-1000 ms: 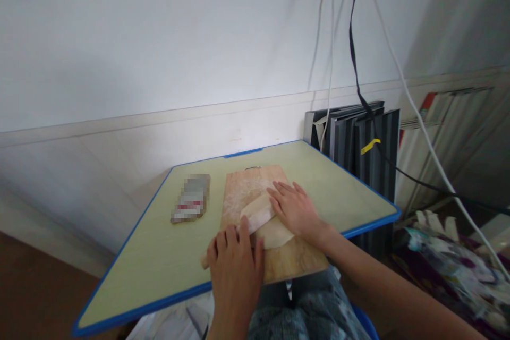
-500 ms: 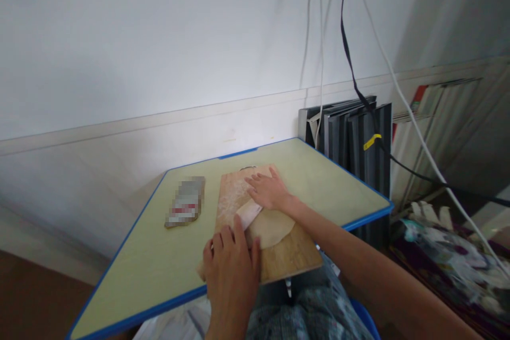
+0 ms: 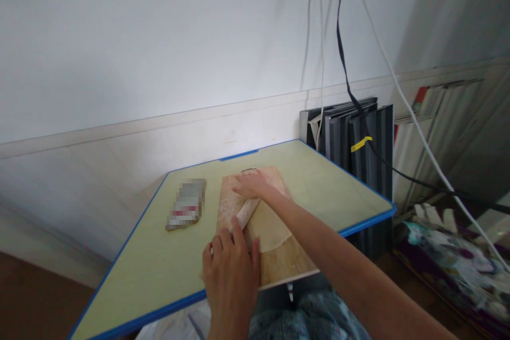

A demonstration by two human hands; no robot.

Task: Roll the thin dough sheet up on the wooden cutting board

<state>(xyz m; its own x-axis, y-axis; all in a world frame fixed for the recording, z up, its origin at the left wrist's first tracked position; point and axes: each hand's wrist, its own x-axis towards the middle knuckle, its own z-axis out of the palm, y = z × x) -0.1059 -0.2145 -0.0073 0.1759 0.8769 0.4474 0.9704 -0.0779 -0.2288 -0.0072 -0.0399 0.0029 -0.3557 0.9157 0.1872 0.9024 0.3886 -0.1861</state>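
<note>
A wooden rolling pin point(image 3: 248, 212) lies slantwise over a thin sheet of dough point(image 3: 271, 228) on a wooden cutting board point(image 3: 285, 268). My left hand point(image 3: 231, 271) covers the pin's near end, palm down, its fingers bent over it. At the far end, my right hand point(image 3: 253, 183) presses down on the pin, fingers pointing left and partly hidden from view. The dough spreads out to the right of the pin, and my right forearm covers part of it. White flour dusts the board's left and upper parts.
The board rests on a pale yellow-green table point(image 3: 159, 271) with a blue edge. To its left lies a blurred grey packet point(image 3: 186, 204). Dark panels point(image 3: 350, 133) lean at the wall behind the right corner, and cables point(image 3: 346, 53) hang in front of them.
My right hand has moved away from me and left, toward the board's far edge. The rolling pin's far end has shifted slightly away too, while my left hand has hardly moved.
</note>
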